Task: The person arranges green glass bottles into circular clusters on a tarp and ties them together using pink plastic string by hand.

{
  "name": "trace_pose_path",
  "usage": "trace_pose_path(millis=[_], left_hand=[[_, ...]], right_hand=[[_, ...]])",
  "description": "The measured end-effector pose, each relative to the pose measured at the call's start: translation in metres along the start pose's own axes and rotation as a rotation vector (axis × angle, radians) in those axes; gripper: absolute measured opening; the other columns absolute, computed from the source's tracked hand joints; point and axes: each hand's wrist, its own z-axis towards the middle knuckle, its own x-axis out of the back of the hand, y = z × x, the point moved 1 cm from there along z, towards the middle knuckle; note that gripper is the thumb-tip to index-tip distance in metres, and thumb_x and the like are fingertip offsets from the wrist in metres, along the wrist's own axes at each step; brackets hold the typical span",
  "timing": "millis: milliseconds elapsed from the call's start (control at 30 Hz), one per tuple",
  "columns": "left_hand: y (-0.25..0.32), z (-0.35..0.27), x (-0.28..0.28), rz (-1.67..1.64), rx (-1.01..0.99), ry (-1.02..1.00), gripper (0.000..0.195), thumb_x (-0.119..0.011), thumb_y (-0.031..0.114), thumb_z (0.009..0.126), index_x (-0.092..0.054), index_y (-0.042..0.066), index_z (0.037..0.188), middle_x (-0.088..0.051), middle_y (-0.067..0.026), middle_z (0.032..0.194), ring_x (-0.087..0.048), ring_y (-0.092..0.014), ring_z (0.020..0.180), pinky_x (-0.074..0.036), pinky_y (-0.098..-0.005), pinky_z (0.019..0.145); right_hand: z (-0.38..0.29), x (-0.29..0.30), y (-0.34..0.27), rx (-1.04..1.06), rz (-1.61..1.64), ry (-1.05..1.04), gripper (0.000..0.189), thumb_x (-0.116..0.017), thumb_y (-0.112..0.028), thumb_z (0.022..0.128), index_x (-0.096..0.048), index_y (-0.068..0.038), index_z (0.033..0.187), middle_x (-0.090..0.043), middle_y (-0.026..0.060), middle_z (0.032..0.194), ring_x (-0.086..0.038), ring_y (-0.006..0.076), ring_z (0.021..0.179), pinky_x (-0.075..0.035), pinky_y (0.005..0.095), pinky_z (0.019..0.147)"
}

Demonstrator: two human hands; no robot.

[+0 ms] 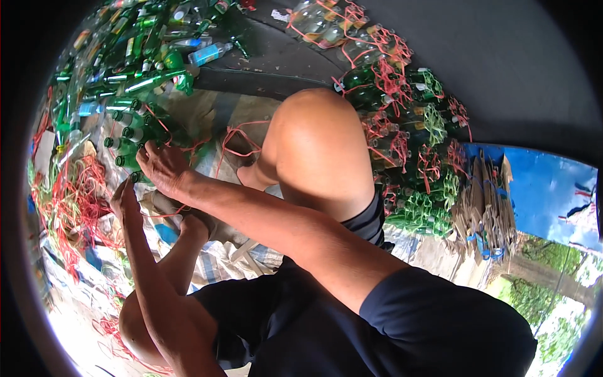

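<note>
A cluster of green glass bottles (126, 134) stands in front of me, their open mouths facing up towards the left. Pink plastic twine (158, 123) runs across and around the cluster. My right hand (162, 167) lies over the near side of the bottles, fingers bent at the necks. Just below it, my left hand (125, 200) touches the rim of the lowest bottle with its fingertips. Whether either hand pinches twine is too small to tell. A loose loop of pink twine (242, 136) trails from the cluster towards my foot.
Loose bottles (141, 42) are heaped at the upper left. Tangled pink and green twine (77, 202) lies at the left. Beyond my raised knee are tied bottle bundles (395, 94) and stacked flattened cardboard (485, 207). Woven sacking (198, 106) covers the ground.
</note>
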Motion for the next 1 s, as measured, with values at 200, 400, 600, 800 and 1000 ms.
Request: trace_pose_path(millis=[200,400,600,800,1000], left_hand=[[0.001,-0.005,-0.003,0.023,-0.043,-0.069,0.034,-0.071,0.026,0.087,-0.074,-0.001,0.107,-0.073,-0.0077,0.097,-0.060,-0.014,0.081,-0.046,-0.0283,0.072],[0.028,-0.051,-0.019,-0.067,-0.046,0.141,0.028,-0.075,0.019,0.083,-0.076,-0.005,0.098,-0.069,-0.0059,0.073,-0.059,-0.013,0.065,-0.048,-0.0299,0.062],[0.024,-0.068,-0.041,-0.076,0.006,0.260,0.027,-0.076,0.023,0.078,-0.077,0.000,0.093,-0.073,-0.0138,0.075,-0.068,-0.019,0.068,-0.054,-0.0323,0.070],[0.025,-0.121,-0.089,-0.272,-0.051,0.363,0.028,-0.072,0.018,0.082,-0.075,-0.006,0.094,-0.072,-0.0144,0.073,-0.065,-0.016,0.065,-0.053,-0.0312,0.066],[0.028,-0.151,-0.129,-0.496,0.094,0.357,0.025,-0.073,0.015,0.086,-0.072,-0.009,0.094,-0.068,-0.0044,0.076,-0.058,-0.010,0.066,-0.046,-0.0247,0.061]], right_hand=[[0.010,-0.010,0.007,-0.567,0.481,-0.258,0.031,-0.044,-0.035,0.099,-0.062,-0.010,0.102,-0.062,0.0231,0.102,-0.063,0.0447,0.085,-0.046,0.0591,0.071],[0.011,0.022,0.010,-0.061,0.210,-0.300,0.020,-0.051,-0.017,0.098,-0.066,-0.005,0.098,-0.059,0.0217,0.107,-0.066,0.0422,0.087,-0.054,0.0536,0.072],[0.019,0.026,0.035,0.095,0.170,-0.328,0.014,-0.073,-0.013,0.080,-0.065,-0.002,0.083,-0.057,0.0187,0.103,-0.064,0.0424,0.088,-0.053,0.0499,0.074],[0.021,0.039,0.074,0.209,0.154,-0.459,0.010,-0.068,-0.010,0.079,-0.065,-0.003,0.086,-0.056,0.0174,0.103,-0.061,0.0427,0.093,-0.051,0.0497,0.080],[0.035,0.050,0.098,0.290,0.155,-0.535,0.025,-0.066,-0.003,0.075,-0.068,-0.001,0.100,-0.058,0.0172,0.107,-0.060,0.0396,0.103,-0.051,0.0455,0.087]])
